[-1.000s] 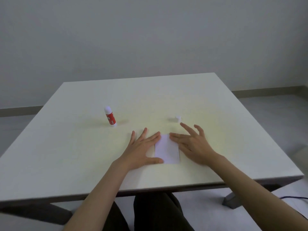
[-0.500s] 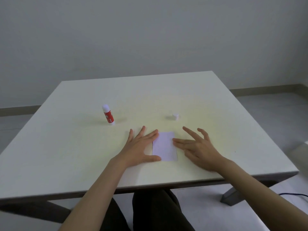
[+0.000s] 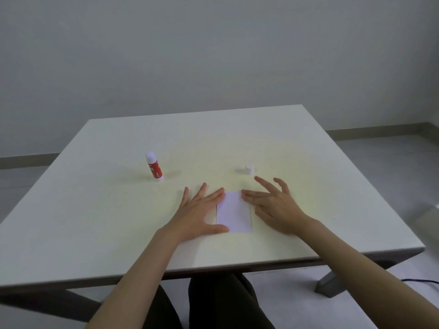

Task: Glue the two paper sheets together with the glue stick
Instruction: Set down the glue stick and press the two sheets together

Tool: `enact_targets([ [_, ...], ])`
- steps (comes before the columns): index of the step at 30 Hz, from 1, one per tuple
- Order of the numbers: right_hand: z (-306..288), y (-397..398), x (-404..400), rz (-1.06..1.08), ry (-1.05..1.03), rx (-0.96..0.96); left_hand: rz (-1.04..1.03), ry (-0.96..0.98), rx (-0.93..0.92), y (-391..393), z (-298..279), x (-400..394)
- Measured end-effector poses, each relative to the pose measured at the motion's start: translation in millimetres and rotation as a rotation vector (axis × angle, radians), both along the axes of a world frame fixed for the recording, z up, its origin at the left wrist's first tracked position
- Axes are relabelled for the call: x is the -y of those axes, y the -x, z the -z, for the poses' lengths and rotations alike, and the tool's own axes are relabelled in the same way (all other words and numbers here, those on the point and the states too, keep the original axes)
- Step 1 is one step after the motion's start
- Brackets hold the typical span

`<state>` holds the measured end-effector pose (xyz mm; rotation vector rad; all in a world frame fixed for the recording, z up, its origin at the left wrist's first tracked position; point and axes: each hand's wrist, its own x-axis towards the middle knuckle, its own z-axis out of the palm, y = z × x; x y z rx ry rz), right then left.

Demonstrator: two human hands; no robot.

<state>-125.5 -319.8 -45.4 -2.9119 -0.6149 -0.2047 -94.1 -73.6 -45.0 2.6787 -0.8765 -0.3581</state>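
Note:
A small white paper rectangle lies flat on the white table, near its front edge; I cannot tell two sheets apart in it. My left hand lies flat with fingers spread, its fingertips and thumb touching the paper's left edge. My right hand is spread on the other side, fingertips at the paper's upper right corner. The red and white glue stick stands upright, uncapped, to the far left of the hands. Its white cap sits on the table just beyond my right hand.
The table's front edge runs close below my wrists. A grey table leg and a dark cable are on the floor at the right. A plain wall stands behind the table.
My right hand has slid a little to the right, uncovering more of the paper's right side. My left hand keeps its place at the paper's left edge.

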Motion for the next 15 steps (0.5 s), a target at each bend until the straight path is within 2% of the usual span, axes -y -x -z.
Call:
enact_targets([
  [5, 5.9, 10.3, -16.0, -0.045, 0.065, 0.106, -0.008, 0.01, 0.019, -0.2, 2.6, -10.3],
  [15, 2.7, -11.5, -51.4, -0.051, -0.025, -0.066, -0.09, -0.018, -0.018, -2.2, 2.8, -48.0],
])
